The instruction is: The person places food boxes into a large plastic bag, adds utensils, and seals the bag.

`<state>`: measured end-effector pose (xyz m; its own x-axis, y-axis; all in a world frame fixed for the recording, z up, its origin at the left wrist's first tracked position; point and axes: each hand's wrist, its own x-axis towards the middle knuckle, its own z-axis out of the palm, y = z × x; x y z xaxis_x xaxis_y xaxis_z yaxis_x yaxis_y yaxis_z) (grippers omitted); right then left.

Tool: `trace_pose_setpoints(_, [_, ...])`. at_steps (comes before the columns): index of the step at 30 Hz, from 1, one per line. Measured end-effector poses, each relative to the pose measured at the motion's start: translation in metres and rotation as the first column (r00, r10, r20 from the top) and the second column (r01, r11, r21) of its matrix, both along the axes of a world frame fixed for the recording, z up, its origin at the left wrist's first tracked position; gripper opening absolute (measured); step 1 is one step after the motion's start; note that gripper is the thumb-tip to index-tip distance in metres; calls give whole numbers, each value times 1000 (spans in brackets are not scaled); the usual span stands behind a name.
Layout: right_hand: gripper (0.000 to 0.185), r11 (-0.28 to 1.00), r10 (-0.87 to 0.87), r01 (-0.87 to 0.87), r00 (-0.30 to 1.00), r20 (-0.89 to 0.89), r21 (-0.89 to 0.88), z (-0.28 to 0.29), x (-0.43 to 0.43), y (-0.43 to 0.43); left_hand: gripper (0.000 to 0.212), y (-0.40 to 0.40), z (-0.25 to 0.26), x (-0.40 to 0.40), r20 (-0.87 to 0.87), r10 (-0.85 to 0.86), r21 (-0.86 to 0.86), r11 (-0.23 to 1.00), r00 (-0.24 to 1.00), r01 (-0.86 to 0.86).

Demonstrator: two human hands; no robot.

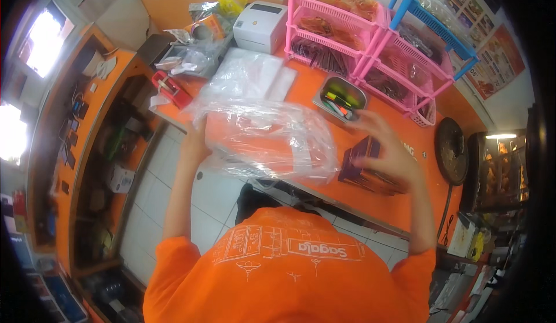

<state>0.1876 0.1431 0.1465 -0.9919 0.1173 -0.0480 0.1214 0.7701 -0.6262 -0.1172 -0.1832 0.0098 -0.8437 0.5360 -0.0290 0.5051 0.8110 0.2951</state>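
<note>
My left hand (195,144) grips the left end of a large clear plastic bag (269,136). The bag spreads across the front of the orange table (306,79), puffed and wrinkled, and hangs partly over the edge. A whitish strip (301,154) shows near its right end. To the right of the bag, my right hand (386,147) is raised with its fingers apart, blurred by motion, and appears to hold nothing. Beneath and beside it are dark purple packets or boxes (358,155), partly hidden by the hand. Their contents cannot be told.
A metal container with pens and markers (341,99) stands behind my right hand. Farther back are stacked clear plastic sheets or bags (245,73), a red tape dispenser (170,89), a white label printer (260,26) and pink basket racks (332,19). A black round object (451,151) lies right.
</note>
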Motion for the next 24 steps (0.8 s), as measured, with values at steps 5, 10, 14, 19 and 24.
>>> trace_pose_setpoints(5, [113, 865, -300, 83, 877, 376, 495, -1, 65, 26, 101, -23, -35, -5, 102, -158, 89, 985, 982, 149])
trace_pose_setpoints(10, [114, 869, -272, 65, 891, 364, 491, -6, 63, 36, 97, -13, -7, 6, 368, -164, 121, 984, 915, 128])
trace_pose_setpoints(14, [104, 819, -126, -44, 959, 255, 572, 7, 31, 4, 103, -22, -23, -6, 359, -233, 127, 972, 904, 200])
trace_pose_setpoints(19, [96, 928, 337, -266, 896, -287, 259, -30, -87, -95, 109, -23, -31, -10, 442, -322, 172, 947, 837, 273])
trace_pose_setpoints(24, [91, 929, 364, -310, 865, -345, 202, -155, -171, -148, 109, -40, -41, -32, 386, -455, 243, 889, 802, 387])
